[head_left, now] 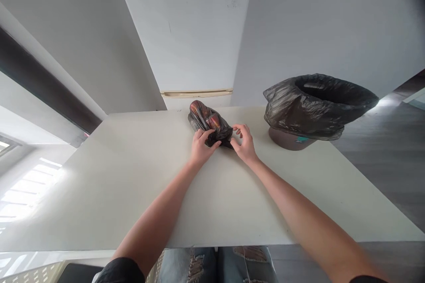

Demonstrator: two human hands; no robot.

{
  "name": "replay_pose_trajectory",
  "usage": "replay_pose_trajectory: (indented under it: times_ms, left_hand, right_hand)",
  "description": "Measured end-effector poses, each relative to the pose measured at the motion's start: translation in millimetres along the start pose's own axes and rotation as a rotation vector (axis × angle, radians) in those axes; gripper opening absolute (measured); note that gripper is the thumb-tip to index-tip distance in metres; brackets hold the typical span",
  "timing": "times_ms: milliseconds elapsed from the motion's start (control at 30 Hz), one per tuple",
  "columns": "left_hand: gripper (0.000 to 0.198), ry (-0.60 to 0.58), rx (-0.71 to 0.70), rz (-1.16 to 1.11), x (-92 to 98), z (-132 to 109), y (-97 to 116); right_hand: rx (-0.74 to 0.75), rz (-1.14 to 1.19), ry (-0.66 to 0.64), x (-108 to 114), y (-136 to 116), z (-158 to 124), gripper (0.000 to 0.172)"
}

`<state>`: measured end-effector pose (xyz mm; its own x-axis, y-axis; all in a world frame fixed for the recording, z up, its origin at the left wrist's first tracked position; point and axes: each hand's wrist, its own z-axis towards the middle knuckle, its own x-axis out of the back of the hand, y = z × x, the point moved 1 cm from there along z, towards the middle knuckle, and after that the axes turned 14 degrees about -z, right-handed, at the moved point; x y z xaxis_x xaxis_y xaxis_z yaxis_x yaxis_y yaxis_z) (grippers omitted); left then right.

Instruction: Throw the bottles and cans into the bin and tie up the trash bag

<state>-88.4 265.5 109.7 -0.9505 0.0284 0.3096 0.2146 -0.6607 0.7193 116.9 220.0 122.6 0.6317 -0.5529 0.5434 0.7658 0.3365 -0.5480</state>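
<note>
A black plastic bag lies on the white table in front of me, with red and orange items showing dimly through its thin film. Its near side is gathered in my left hand, whose thumb and fingers press on the plastic from the left. At the bag's right end, my right hand has curled fingers and thumb touching the loose edge. What exactly lies inside the bag I cannot make out.
To the right on the white table stands a brown bin with a black liner folded over its rim, its mouth open. A white fridge rises behind the table's far edge. A perforated cream basket sits below at lower left.
</note>
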Motion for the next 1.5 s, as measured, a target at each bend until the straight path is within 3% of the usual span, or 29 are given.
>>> replay_pose_trajectory:
  times_ms: [67, 200, 300, 433, 500, 567, 733, 867, 1033, 1500]
  left_hand:
    - [0.030, -0.018, -0.043, 0.042, -2.0, -0.8, -4.1]
    - [0.010, 0.003, -0.106, 0.039, -0.9, -0.9, -4.6]
    - [0.010, 0.002, -0.171, -0.006, 2.3, -1.4, 3.3]
    - [0.013, -0.101, -0.177, -0.129, 3.6, -5.2, 10.2]
    - [0.013, -0.119, -0.118, -0.146, 3.8, -7.2, 9.4]
    - [0.013, -0.095, -0.049, -0.130, 4.4, -8.3, 7.4]
    - [0.012, -0.079, 0.029, -0.144, 5.4, -7.8, 6.5]
    - [0.012, -0.122, -0.050, -0.154, 6.1, -7.4, 11.5]
    - [0.036, -0.167, -0.162, -0.110, 6.0, -6.5, 15.2]
    - [0.023, 0.138, -0.136, -0.102, 12.7, -4.6, 18.8]
  right_hand:
    - [0.047, -0.011, -0.067, -3.1, -0.7, 1.5, 0.038]
    - [0.137, 0.003, -0.159, -7.7, -5.7, 1.2, 0.017]
    - [0.102, 0.071, -0.123, -4.8, -6.7, -0.8, 0.019]
    - [0.031, 0.166, -0.030, 3.4, -5.0, -4.0, 0.015]
    - [0.063, 0.197, -0.080, 5.7, -5.4, -4.5, 0.007]
    - [0.128, 0.200, -0.125, 6.8, -7.6, -4.0, 0.012]
    - [0.278, 0.116, -0.097, 5.4, -14.4, -2.3, 0.011]
    - [0.257, 0.092, -0.112, 0.8, -10.8, -2.3, 0.014]
    - [0.218, 0.179, -0.071, -1.6, -3.9, -0.9, 0.011]
    - [0.023, 0.300, -0.036, 3.4, 0.9, -1.8, 0.037]
